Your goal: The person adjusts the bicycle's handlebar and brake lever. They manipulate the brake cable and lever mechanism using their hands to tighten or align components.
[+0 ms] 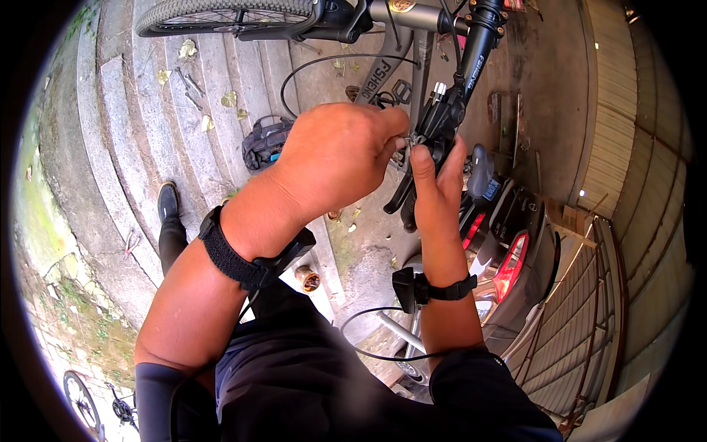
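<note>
A bicycle handlebar (479,53) comes down from the top of the view, carrying a black brake lever assembly (445,116). My left hand (335,144) is closed in a pinch at the small silvery parts beside that assembly; what its fingertips hold is too small to tell. From below, my right hand (440,180) grips the handlebar end, thumb on the near side and fingers on the far side. A black lever (398,195) sticks out under my hands. Behind them are the grey bicycle frame (388,66) and a looping black cable (284,87).
The bicycle's wheel (228,13) spans the top left. A black tool bag (264,144), wrenches (190,85) and a small can (308,279) are on the paving. A dark scooter (515,239) with red lights stands right, before a corrugated wall (582,331). Another bicycle (81,401) is lower left.
</note>
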### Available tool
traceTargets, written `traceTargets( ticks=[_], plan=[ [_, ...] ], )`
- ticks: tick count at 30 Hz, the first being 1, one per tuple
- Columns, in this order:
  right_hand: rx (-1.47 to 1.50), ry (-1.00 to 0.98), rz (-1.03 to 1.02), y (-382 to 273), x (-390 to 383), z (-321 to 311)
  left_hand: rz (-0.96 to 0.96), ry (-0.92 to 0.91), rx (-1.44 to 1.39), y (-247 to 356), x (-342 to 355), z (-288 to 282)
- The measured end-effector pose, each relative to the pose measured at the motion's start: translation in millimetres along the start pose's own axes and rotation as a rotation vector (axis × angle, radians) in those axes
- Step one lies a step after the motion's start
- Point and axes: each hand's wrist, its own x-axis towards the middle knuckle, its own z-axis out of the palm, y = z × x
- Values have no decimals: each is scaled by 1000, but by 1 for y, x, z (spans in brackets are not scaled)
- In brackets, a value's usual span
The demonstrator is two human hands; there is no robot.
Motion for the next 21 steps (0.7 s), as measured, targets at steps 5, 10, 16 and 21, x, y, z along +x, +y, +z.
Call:
traceTargets(
  ticks=[5, 10, 16, 21],
  plan=[
    [-37, -8, -8, 10, -1, -2, -74, -56, 21, 14, -5, -4],
    [-45, -12, -2, 3, -1, -2, -89, -41, 21, 18, -4, -5],
    [-81, 9, -31, 6, -1, -3, -96, -44, 32, 16, -2, -3],
    [-54, -5, -25, 4, -2, -3, -82, -65, 0, 11, 0, -6]
  ],
)
